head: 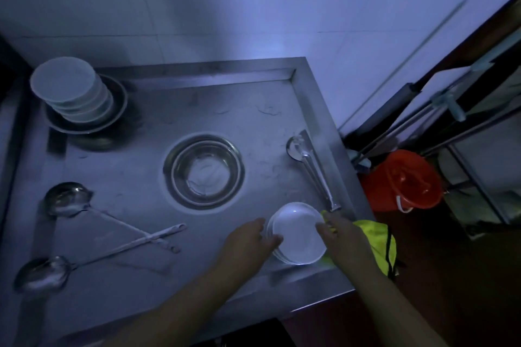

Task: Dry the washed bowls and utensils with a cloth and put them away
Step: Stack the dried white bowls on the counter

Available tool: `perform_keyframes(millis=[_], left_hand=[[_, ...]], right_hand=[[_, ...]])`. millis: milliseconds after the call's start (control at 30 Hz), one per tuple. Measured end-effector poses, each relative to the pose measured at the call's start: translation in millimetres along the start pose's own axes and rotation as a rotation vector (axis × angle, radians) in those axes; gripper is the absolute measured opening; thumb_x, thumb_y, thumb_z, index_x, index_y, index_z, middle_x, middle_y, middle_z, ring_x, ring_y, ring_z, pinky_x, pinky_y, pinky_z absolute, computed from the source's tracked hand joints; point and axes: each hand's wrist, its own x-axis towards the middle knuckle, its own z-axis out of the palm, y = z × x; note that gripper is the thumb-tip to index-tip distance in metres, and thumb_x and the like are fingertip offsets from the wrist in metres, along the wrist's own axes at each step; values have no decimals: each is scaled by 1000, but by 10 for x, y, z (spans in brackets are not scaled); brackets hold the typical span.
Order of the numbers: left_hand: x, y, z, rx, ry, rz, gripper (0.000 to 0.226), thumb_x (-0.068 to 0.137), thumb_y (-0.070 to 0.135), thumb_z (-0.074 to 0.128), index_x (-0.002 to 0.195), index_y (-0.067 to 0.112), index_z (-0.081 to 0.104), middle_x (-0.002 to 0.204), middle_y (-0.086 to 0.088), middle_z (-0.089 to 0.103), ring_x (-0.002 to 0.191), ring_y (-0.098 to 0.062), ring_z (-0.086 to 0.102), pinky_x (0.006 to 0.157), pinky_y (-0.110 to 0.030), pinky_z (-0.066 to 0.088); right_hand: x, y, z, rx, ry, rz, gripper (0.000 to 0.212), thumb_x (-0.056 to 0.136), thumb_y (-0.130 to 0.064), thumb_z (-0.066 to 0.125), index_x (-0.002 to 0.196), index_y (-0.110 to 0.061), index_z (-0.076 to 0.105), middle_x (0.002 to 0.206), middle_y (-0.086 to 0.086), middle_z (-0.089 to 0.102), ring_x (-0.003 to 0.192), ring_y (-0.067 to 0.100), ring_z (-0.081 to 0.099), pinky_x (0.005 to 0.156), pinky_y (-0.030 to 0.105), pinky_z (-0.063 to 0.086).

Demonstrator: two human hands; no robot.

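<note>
A white bowl sits near the front right of the steel counter. My left hand grips its left rim, thumb over the edge. My right hand holds its right side with a yellow-green cloth pinched under the fingers. A stack of white bowls stands in a metal basin at the back left. Two ladles lie crossed at the left, and another ladle lies along the right rim.
A steel bowl rests in a round recess in the counter's middle. An orange bucket sits on the floor to the right, beside metal poles and a rack. A tiled wall rises behind.
</note>
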Motion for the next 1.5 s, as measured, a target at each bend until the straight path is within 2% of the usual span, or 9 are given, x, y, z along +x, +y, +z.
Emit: perform_keyframes(millis=[133,367,567,733,933,1100,1200,1333,1500], left_hand=[[-8,59,152,-103,0,-18,32,80,43,63,108,28,63,105,7,69,94,-9,62,76,-22,42],[-19,55,191,-118,74,-24,27,80,31,63,106,24,66,102,6,69,85,-6,59,69,-18,40],[-18,-100,-161,-171,168,-50,20,79,27,61,99,24,66,94,7,67,81,-7,58,63,-17,38],[-21,-290,-891,-227,352,-93,17,74,29,64,91,31,67,80,14,61,78,-7,58,65,-21,38],[-2,-642,-2052,-309,497,-117,46,64,44,51,104,30,67,94,8,65,87,-13,61,75,-27,45],[116,-946,-3101,-329,652,-106,21,78,32,62,95,21,70,87,4,68,82,-17,61,69,-30,44],[249,-1068,-3689,-342,694,-85,26,76,34,58,91,16,70,84,-4,69,81,-24,63,71,-36,49],[480,-1208,-4297,-374,758,-101,37,66,37,55,94,20,72,87,-4,70,85,-24,64,77,-35,50],[752,-1439,-4619,-375,733,-133,35,66,36,52,85,12,70,81,-10,69,83,-29,64,68,-32,48]], right_hand=[[-66,142,122,25,-73,15,21,95,-30,53,97,-13,66,88,8,67,85,27,60,67,32,38],[-63,92,237,62,8,76,23,89,-12,53,66,-12,49,62,3,49,64,24,46,48,26,25],[54,-355,334,3,-7,30,32,90,-11,52,61,-13,39,62,7,43,66,24,42,56,35,20],[238,-1092,484,-1,2,-105,23,88,-11,53,66,-5,50,68,17,54,65,29,46,57,36,21],[559,-2332,743,25,0,-310,21,88,-15,50,69,-4,54,66,11,56,64,28,52,55,34,28],[824,-3489,920,48,-21,-491,24,91,-16,47,74,-1,55,72,14,62,71,31,57,60,33,42],[997,-4126,1012,119,-7,-545,26,89,-15,47,76,4,59,74,20,65,73,33,63,68,42,52],[1277,-4773,1164,130,-3,-583,27,88,-14,46,66,-1,49,74,23,64,74,37,64,67,43,52],[1577,-5148,1373,104,-11,-566,30,84,-12,45,56,-10,36,73,23,64,64,31,55,58,31,38]])
